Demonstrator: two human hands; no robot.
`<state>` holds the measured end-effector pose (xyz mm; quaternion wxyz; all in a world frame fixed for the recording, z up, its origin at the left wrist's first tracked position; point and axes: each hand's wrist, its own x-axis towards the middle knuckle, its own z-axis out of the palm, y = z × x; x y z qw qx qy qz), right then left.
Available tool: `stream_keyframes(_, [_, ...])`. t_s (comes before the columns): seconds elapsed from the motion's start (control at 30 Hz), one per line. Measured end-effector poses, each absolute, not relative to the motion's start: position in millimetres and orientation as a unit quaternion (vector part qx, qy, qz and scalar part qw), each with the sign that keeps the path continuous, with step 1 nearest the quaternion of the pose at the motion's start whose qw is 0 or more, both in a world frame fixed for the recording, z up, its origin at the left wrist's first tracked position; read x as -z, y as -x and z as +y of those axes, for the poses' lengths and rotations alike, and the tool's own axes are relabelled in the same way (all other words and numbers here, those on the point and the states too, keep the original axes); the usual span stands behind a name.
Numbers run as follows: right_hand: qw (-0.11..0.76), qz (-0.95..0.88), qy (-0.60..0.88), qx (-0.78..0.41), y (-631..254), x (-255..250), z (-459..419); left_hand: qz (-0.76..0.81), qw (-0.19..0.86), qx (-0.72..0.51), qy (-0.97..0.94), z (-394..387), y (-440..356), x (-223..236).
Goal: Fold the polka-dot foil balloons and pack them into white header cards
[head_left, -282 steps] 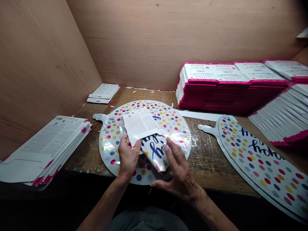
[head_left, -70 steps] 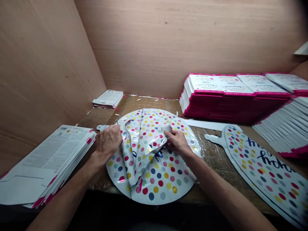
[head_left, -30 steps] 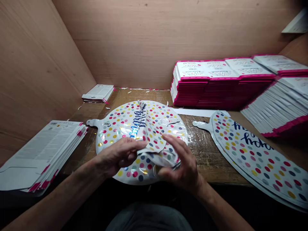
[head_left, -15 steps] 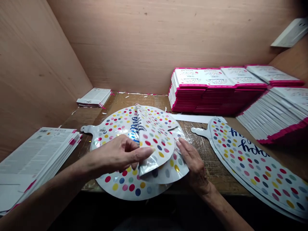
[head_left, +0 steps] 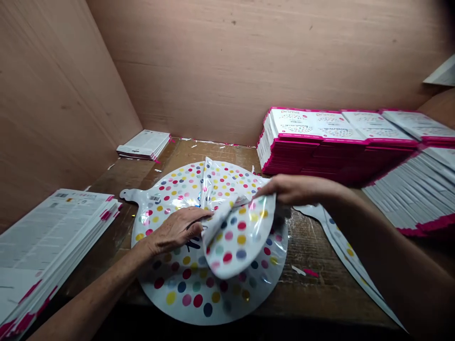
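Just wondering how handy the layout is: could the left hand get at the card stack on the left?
Probably yes: the card stack is uncovered and nothing tall stands between, though the left hand is busy at the folded balloon.

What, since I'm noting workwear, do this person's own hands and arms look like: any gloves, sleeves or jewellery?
The left hand and right hand wear no gloves. Both forearms are sleeveless as far as they show. No watch or bracelet is visible; the right hand is too blurred to rule out a ring.
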<state>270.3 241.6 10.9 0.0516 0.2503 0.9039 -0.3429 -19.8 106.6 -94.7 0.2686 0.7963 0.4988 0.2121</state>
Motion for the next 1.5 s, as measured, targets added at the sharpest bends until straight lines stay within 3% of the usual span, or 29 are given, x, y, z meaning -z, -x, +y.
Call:
stream_keyframes(0.1, [-0.046,0.82,-0.361,0.442,-253,-12,291,0.565,0.293,-0.235,-0.734,113,17,88])
stream_keyframes(0.2, [-0.181,0.756,-0.469,0.419,-262,21,302,0.672,0.271,-0.265,-0.636,126,5,92])
stream_keyframes(0.33, [-0.384,0.654,-0.455,0.466,-301,83,267,0.753,0.242,-0.284,-0.542,147,-6,103])
stream_keyframes(0.4, [-0.408,0.64,-0.449,0.472,-319,110,245,0.754,0.238,-0.284,-0.543,153,-7,106])
stream_keyframes(0.53, [-0.322,0.666,-0.531,0.414,-339,137,215,0.698,0.272,-0.318,-0.581,150,-4,102])
stream_keyframes(0.63, [-0.26,0.752,-0.482,0.366,-349,134,203,0.593,0.326,-0.404,-0.616,140,1,96])
stream_keyframes(0.7, [-0.257,0.818,-0.424,0.292,-354,127,197,0.558,0.308,-0.427,-0.641,134,4,93])
stream_keyframes(0.9, [-0.286,0.909,-0.302,0.016,-357,128,192,0.357,0.16,-0.311,-0.866,116,0,97])
stream_keyframes(1.03, [-0.215,0.95,-0.218,-0.067,-357,128,196,0.321,0.101,-0.22,-0.916,99,1,102])
stream_keyframes(1.17, [-0.136,0.974,-0.156,-0.089,-353,120,200,0.319,0.081,-0.149,-0.933,92,9,101])
stream_keyframes(1.3, [-0.1,0.981,-0.149,-0.08,-343,111,202,0.291,0.142,-0.073,-0.943,91,13,103])
stream_keyframes(1.5, [0.03,0.986,-0.099,0.128,-331,97,215,0.307,0.225,-0.085,-0.921,90,12,102])
